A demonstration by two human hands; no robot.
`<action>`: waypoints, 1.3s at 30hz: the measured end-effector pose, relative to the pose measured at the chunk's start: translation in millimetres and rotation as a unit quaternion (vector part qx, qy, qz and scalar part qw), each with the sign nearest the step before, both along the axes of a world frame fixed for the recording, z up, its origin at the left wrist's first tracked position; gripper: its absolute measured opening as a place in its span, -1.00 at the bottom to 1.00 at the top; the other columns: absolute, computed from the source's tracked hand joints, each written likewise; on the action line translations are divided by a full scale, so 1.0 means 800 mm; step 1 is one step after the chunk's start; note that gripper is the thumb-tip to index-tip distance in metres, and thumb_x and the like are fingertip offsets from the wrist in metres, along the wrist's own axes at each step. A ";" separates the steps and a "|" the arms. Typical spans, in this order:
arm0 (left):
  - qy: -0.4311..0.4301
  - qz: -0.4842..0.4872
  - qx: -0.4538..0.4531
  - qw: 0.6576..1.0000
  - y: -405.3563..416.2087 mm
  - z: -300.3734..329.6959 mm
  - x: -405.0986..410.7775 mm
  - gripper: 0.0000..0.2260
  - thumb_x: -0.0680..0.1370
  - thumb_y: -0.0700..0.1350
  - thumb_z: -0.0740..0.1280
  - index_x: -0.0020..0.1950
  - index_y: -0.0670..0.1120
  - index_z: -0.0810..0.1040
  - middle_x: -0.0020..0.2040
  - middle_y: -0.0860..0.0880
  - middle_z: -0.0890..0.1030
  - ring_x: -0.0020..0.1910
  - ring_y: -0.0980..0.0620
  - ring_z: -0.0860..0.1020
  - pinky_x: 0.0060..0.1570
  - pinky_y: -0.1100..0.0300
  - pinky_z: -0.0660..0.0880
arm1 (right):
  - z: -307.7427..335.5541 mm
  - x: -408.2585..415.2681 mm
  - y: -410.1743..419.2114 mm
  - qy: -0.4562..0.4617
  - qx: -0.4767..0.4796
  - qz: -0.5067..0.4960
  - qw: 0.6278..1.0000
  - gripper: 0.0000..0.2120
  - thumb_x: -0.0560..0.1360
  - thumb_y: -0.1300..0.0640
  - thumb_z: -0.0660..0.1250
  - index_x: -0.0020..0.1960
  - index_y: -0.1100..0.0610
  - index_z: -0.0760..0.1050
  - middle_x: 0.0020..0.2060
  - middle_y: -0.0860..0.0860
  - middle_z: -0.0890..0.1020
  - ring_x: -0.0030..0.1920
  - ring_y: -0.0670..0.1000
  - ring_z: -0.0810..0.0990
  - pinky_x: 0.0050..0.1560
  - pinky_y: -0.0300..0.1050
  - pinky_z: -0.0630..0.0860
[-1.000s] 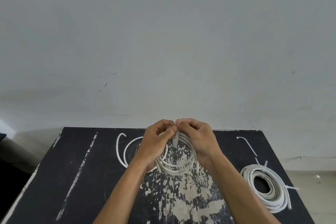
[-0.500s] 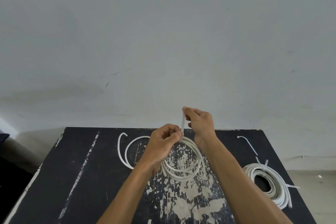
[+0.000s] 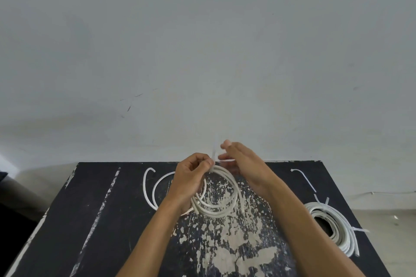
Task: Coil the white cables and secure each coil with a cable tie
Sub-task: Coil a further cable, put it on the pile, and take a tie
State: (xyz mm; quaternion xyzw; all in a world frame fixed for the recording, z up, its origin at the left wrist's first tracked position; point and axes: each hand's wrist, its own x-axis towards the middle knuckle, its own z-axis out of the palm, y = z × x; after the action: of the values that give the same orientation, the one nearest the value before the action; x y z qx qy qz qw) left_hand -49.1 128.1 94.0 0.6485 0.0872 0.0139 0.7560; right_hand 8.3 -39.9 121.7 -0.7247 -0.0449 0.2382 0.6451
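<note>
A coil of white cable (image 3: 221, 208) lies on the black table (image 3: 94, 220) in the middle. My left hand (image 3: 191, 177) pinches the top of the coil where a thin white cable tie (image 3: 213, 153) wraps it and sticks upward. My right hand (image 3: 243, 164) hovers just right of the tie with fingers straight and loosely spread, apart from the tie's tail. A loose end of the cable (image 3: 147, 186) curves out to the left of my left hand.
A finished white coil (image 3: 335, 227) with tie tails sticking out rests near the table's right edge. A loose white tie (image 3: 304, 179) lies behind it. A plain grey wall rises behind the table. The tabletop's paint is worn in the middle.
My right hand pulled the tie's tail upward, then let go and spread its fingers. My left hand kept its pinch on the coil top.
</note>
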 end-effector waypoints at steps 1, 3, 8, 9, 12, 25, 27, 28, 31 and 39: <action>0.006 0.018 -0.004 1.000 0.002 -0.001 0.002 -0.86 0.58 -0.16 0.42 -0.17 0.01 0.68 -0.27 0.00 0.62 -0.41 0.01 0.43 -0.37 0.29 0.38 | -0.004 -0.009 -0.007 -0.011 -0.021 0.040 0.999 -0.54 0.61 -0.31 0.16 0.28 -0.01 0.51 0.06 -0.02 0.70 0.03 -0.05 0.70 0.03 -0.13 0.58; 0.011 0.046 0.003 0.999 0.001 -0.003 0.007 -0.88 0.57 -0.10 0.43 -0.16 0.01 0.68 -0.21 -0.09 0.60 -0.39 -0.03 0.41 -0.37 0.20 0.33 | -0.018 -0.025 -0.013 -0.040 -0.054 0.073 0.995 -0.56 0.64 -0.28 0.09 0.27 -0.02 0.52 0.03 -0.03 0.70 -0.02 -0.09 0.69 -0.02 -0.22 0.54; 0.024 0.052 -0.019 0.998 -0.024 -0.017 0.013 -0.95 0.52 -0.05 0.49 -0.14 0.01 0.72 -0.21 -0.18 0.57 -0.33 -0.10 0.45 -0.26 -0.01 0.40 | -0.055 -0.049 -0.014 -0.070 -0.032 -0.050 0.996 -0.65 0.72 -0.08 0.06 0.08 0.10 0.52 -0.20 0.00 0.56 -0.25 -0.07 0.48 -0.20 -0.16 0.45; 0.026 0.039 -0.012 0.999 -0.032 -0.021 0.013 -0.94 0.51 -0.03 0.49 -0.11 0.02 0.72 -0.26 -0.14 0.53 -0.43 -0.04 0.38 -0.38 0.08 0.35 | -0.063 -0.050 -0.017 -0.078 -0.038 -0.079 0.993 -0.65 0.73 -0.06 0.07 0.06 0.13 0.53 -0.24 -0.01 0.51 -0.28 -0.06 0.42 -0.23 -0.13 0.40; 0.030 -0.023 0.013 0.999 -0.054 -0.034 0.013 -0.89 0.60 -0.04 0.39 0.03 0.04 0.72 -0.27 -0.09 0.59 -0.49 0.08 0.41 -0.51 0.25 0.37 | -0.080 -0.048 -0.041 -0.077 -0.047 -0.155 0.984 -0.67 0.73 -0.02 0.11 0.00 0.11 0.56 -0.34 -0.07 0.46 -0.35 -0.08 0.33 -0.34 -0.17 0.30; 0.163 -0.195 0.140 0.957 -0.174 -0.111 0.039 -0.70 0.65 -0.23 0.32 0.34 0.04 0.59 0.10 0.06 0.73 0.07 -0.04 0.69 0.05 0.03 0.66 | -0.171 -0.037 -0.186 0.025 -0.035 -0.336 0.941 -0.87 0.74 0.12 0.06 0.25 0.04 0.33 -0.07 0.02 0.61 -0.11 -0.06 0.51 -0.20 -0.18 0.42; 0.154 -0.201 0.181 0.950 -0.204 -0.127 0.049 -0.68 0.58 -0.23 0.44 0.30 0.02 0.63 0.09 0.14 0.72 0.07 0.06 0.67 0.11 0.05 0.64 | -0.185 -0.034 -0.214 0.038 -0.035 -0.363 0.930 -0.89 0.74 0.13 0.06 0.22 0.05 0.32 -0.04 0.04 0.62 -0.13 -0.03 0.49 -0.20 -0.14 0.41; 0.149 -0.194 0.204 0.948 -0.218 -0.134 0.054 -0.67 0.54 -0.24 0.47 0.27 0.04 0.66 0.01 0.19 0.73 0.03 0.09 0.67 0.11 0.03 0.64 | -0.192 -0.033 -0.226 0.042 -0.036 -0.372 0.926 -0.90 0.74 0.14 0.06 0.20 0.05 0.32 -0.03 0.04 0.63 -0.13 -0.03 0.49 -0.19 -0.13 0.41; 0.129 -0.184 0.269 0.937 -0.269 -0.155 0.072 -0.70 0.50 -0.25 0.51 0.02 0.18 0.73 -0.22 0.23 0.70 -0.13 0.14 0.67 0.04 0.08 0.64 | -0.213 -0.031 -0.273 0.048 -0.055 -0.382 0.921 -0.86 0.73 0.22 0.04 0.18 0.05 0.33 -0.04 0.04 0.63 -0.15 -0.04 0.52 -0.14 -0.14 0.47; 0.153 -0.205 0.306 0.917 -0.366 -0.222 0.097 -0.54 0.52 -0.26 0.48 0.41 -0.07 0.56 0.17 -0.02 0.71 0.15 0.03 0.66 0.25 0.11 0.55 | -0.255 -0.032 -0.367 0.054 -0.132 -0.378 0.915 -0.65 0.64 0.32 0.25 0.07 -0.16 0.48 0.02 -0.22 0.60 0.02 -0.22 0.57 -0.25 -0.44 0.48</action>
State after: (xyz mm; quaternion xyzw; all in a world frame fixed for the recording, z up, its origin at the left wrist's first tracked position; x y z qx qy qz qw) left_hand 28.5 -164.3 -83.6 0.8460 0.0584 -0.2151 0.4844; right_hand -17.0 -333.4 -82.1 -0.7522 0.2985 0.0191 0.5871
